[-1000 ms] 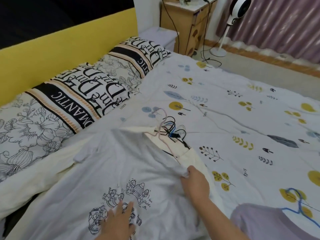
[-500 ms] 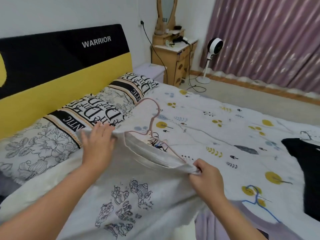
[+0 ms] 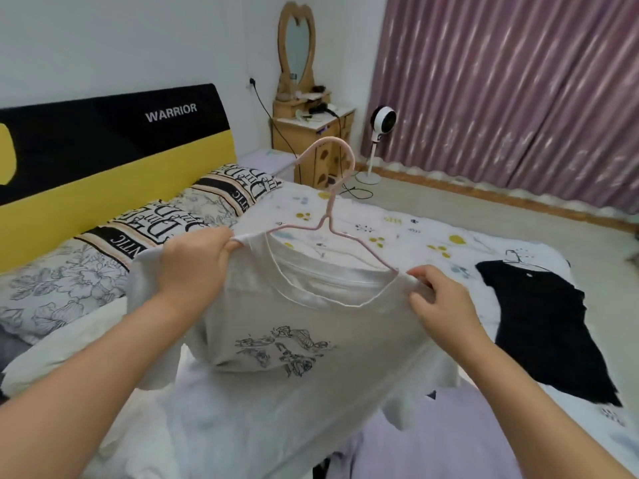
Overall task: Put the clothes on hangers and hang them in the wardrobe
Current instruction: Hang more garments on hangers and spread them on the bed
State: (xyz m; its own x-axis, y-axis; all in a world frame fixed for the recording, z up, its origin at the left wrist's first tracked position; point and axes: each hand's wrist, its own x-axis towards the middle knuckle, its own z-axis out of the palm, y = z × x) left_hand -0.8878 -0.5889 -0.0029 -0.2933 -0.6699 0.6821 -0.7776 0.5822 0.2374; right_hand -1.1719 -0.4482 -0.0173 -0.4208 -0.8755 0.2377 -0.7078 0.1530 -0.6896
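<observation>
A white T-shirt (image 3: 294, 326) with a black cartoon print hangs lifted above the bed on a pink wire hanger (image 3: 328, 202), whose hook sticks up through the neck opening. My left hand (image 3: 197, 267) grips the shirt's left shoulder. My right hand (image 3: 439, 299) pinches the right shoulder, where the hanger's end pokes out. A black garment (image 3: 543, 323) on a thin hanger lies flat on the bed at the right. A lilac garment (image 3: 432, 440) lies under the shirt at the bottom.
The bed (image 3: 397, 229) has a white patterned cover and two printed pillows (image 3: 145, 229) against a black and yellow headboard (image 3: 114, 146). Behind stand a wooden dresser (image 3: 311, 133) with a mirror, a white fan (image 3: 380, 126) and purple curtains (image 3: 518, 91).
The shirt and hanger rose off the bed. My left hand went from pressing the print to gripping the left shoulder. The view tilted up.
</observation>
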